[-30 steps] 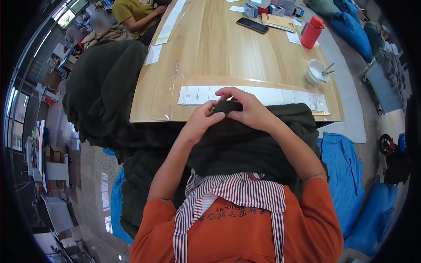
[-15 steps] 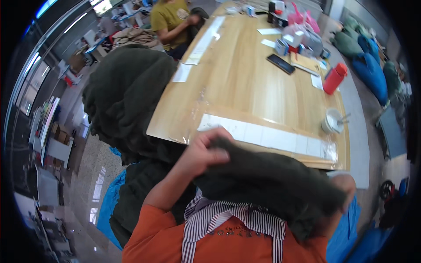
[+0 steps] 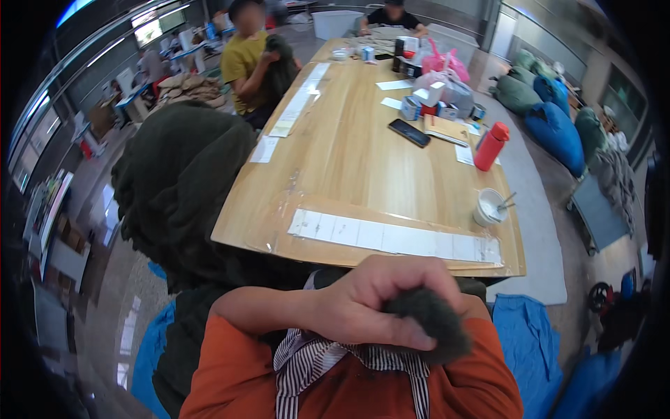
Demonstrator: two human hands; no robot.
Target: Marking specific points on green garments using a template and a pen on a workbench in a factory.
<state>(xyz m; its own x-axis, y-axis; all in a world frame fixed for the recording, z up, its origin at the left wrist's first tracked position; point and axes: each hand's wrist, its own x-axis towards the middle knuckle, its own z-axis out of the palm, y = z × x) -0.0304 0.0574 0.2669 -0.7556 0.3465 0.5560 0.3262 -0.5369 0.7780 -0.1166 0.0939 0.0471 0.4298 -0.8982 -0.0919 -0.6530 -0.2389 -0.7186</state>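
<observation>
A bunched piece of dark green, fuzzy fabric is gripped in my left hand, held before my chest just off the table's near edge. The thumb presses on one side of the roll and the fingers curl over the top. Of my right arm only a bit of forearm shows; the hand itself is hidden behind the fabric and my left hand. A big heap of the same dark green cloth rises at the left of the table, with more of it lower down beside my left arm.
On the wooden table lie a paper strip under clear film, a white cup with sticks, a red bottle, a phone and a notebook. Two people sit farther off. Blue sacks stand at right.
The fabric, stretched between both hands before, is now bunched up in my left hand, which has moved right and down. My right hand has gone out of sight behind it. The view has tilted up.
</observation>
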